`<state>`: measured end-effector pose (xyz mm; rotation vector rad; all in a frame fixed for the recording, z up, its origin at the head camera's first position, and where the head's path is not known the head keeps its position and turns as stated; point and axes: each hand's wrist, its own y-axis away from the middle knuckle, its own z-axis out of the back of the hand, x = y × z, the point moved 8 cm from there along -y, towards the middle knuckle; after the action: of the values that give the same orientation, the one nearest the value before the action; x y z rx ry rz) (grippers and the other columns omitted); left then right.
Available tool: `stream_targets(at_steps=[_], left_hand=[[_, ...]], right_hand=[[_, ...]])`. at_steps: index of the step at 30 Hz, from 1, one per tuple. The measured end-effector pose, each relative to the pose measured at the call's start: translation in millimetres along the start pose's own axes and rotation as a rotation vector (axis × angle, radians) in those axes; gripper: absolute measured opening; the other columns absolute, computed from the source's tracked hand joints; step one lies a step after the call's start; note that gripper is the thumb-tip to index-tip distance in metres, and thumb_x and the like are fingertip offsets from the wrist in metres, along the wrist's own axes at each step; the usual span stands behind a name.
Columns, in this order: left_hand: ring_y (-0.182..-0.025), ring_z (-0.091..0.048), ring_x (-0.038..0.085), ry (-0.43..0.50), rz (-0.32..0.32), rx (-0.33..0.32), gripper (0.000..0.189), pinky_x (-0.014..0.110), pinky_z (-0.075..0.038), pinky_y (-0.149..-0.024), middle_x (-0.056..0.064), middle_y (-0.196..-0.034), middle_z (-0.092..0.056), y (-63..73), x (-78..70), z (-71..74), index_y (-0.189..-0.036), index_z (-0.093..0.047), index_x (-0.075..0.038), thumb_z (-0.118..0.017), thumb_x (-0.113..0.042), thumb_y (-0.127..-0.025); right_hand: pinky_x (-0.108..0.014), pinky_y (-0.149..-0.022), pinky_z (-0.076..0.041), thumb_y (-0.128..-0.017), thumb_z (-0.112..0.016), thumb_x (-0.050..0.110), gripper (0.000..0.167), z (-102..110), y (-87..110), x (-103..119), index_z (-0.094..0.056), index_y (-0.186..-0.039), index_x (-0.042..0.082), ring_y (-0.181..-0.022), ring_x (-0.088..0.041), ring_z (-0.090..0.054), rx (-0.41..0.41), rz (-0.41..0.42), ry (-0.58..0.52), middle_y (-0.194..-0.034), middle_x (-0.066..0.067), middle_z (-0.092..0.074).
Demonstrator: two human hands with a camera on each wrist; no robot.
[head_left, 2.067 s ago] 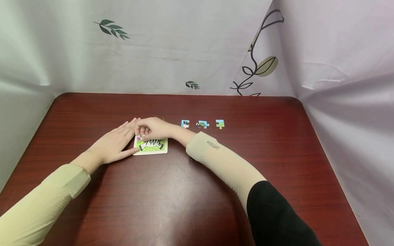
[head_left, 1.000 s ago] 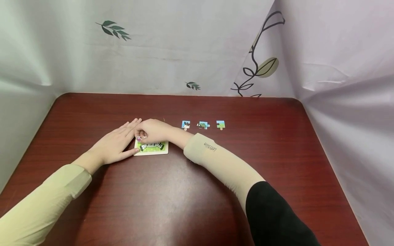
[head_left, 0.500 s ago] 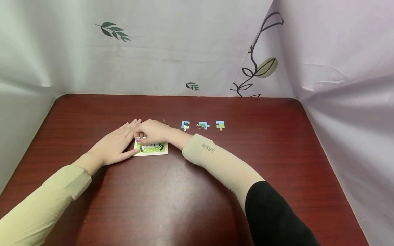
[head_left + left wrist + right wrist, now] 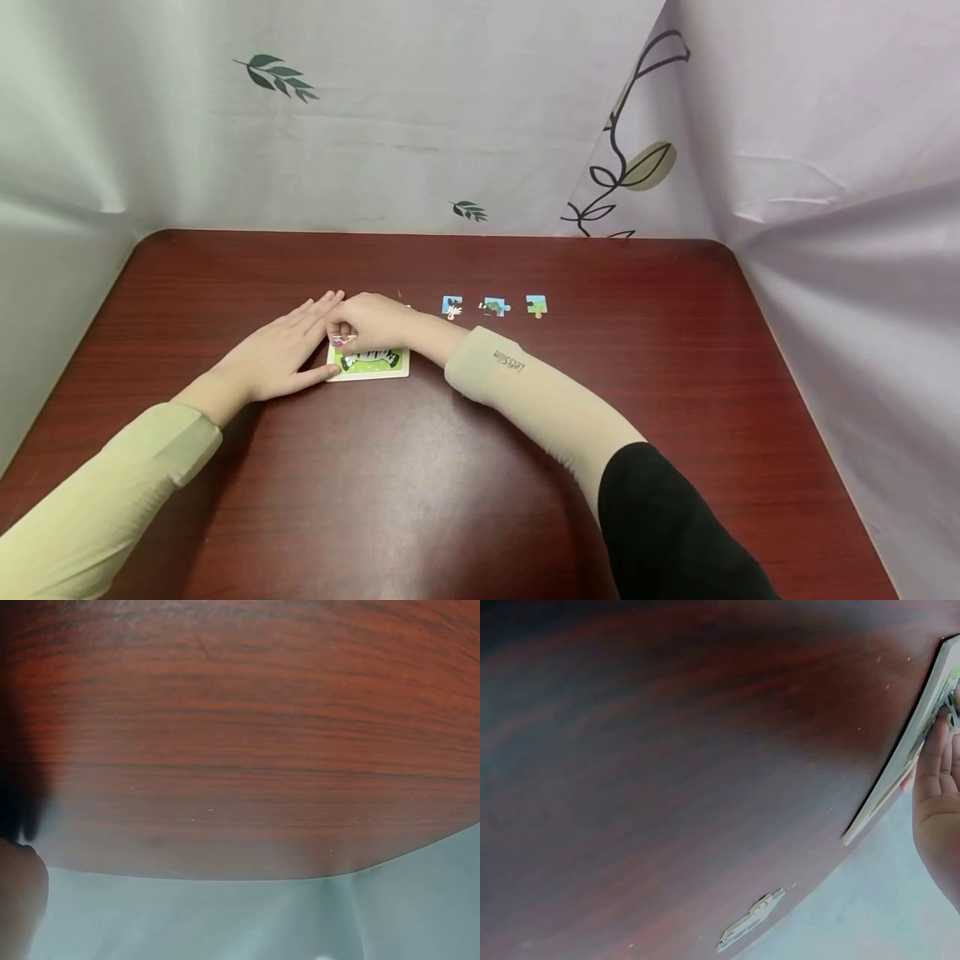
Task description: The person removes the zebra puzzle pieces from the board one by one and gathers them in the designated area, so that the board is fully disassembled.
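A puzzle board [image 4: 393, 373] with a pale border and a zebra picture on green lies on the table. My left hand [image 4: 281, 350] is spread flat along its left side, thumb at the near left corner. My right hand [image 4: 371, 321] comes over the board from the right, its curled fingers pinching a small puzzle piece [image 4: 343, 341] with purple on it, down at the board's left part. In the right wrist view, fingertips hold that piece [image 4: 952, 718] over the board [image 4: 900, 761]. The right hand covers the board's far part. Only part of the left hand [image 4: 21, 900] shows in the left wrist view.
Right of the board, a zebra-head piece [image 4: 452, 307], a dark-green-and-blue piece [image 4: 494, 307] and a light-green-and-blue piece [image 4: 536, 306] lie in a row. A loose piece [image 4: 751, 920] also shows in the right wrist view. Pale curtains surround the brown table [image 4: 637, 333].
Since the earliest frame, my right hand has come slightly lower and nearer over the board, with the pinched piece tilting a little. Over the last half second both hands have stayed almost still.
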<state>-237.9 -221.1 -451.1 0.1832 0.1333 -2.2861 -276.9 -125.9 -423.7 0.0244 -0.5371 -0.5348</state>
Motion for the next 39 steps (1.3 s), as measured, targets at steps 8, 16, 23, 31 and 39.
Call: stream_targets(at_steps=[8, 16, 23, 31, 39], left_hand=[[-0.162, -0.028, 0.041, -0.023, -0.003, -0.001, 0.098, 0.025, -0.001, -0.137, 0.024, -0.175, -0.025, -0.6, -1.8, 2.2, -0.163, -0.03, 0.006, -0.07, -0.052, -0.096], [-0.162, -0.027, 0.041, -0.024, -0.017, -0.005, 0.099, 0.028, -0.002, -0.138, 0.025, -0.174, -0.024, -0.5, -2.7, 2.9, -0.164, -0.028, 0.006, -0.071, -0.052, -0.095], [-0.161, -0.029, 0.043, -0.053, -0.048, -0.01, 0.1, 0.033, -0.006, -0.139, 0.028, -0.172, -0.027, -1.2, -5.4, 4.3, -0.163, -0.028, 0.007, -0.069, -0.054, -0.096], [-0.161, -0.029, 0.044, -0.083, -0.066, -0.018, 0.099, 0.029, -0.002, -0.138, 0.029, -0.172, -0.027, -0.4, -6.6, 4.0, -0.163, -0.029, 0.009, -0.068, -0.053, -0.097], [-0.163, -0.024, 0.042, -0.083, -0.021, 0.009, 0.101, 0.025, 0.003, -0.137, 0.027, -0.174, -0.022, -0.5, -3.4, -1.9, -0.164, -0.026, 0.008, -0.069, -0.053, -0.096]], right_hand=[[-0.018, -0.088, -0.049, -0.1, -0.073, 0.019, 0.01, 1, 0.1, -1, -0.072, -0.109, 0.014, -0.097, -0.006, -0.063, -0.011, 0.007, 0.001, -0.106, 0.002, -0.073], [-0.015, -0.086, -0.047, -0.098, -0.074, 0.019, 0.007, 9, 1.6, -6, -0.071, -0.104, 0.015, -0.095, -0.006, -0.063, -0.054, 0.006, -0.068, -0.101, 0.002, -0.072], [-0.016, -0.085, -0.048, -0.096, -0.077, 0.019, 0.01, 25, 16.7, -15, -0.07, -0.102, 0.015, -0.094, -0.008, -0.063, -0.062, -0.035, -0.101, -0.102, 0.001, -0.072], [-0.018, -0.081, -0.049, -0.094, -0.081, 0.018, 0.011, 38, 48.2, -33, -0.073, -0.099, 0.012, -0.089, -0.01, -0.065, -0.079, -0.053, -0.163, -0.097, -0.001, -0.073], [-0.02, -0.078, -0.05, -0.09, -0.084, 0.016, 0.012, 39, 83.1, -56, -0.073, -0.093, 0.013, -0.084, -0.011, -0.062, -0.071, -0.095, -0.18, -0.089, 0.0, -0.07]])
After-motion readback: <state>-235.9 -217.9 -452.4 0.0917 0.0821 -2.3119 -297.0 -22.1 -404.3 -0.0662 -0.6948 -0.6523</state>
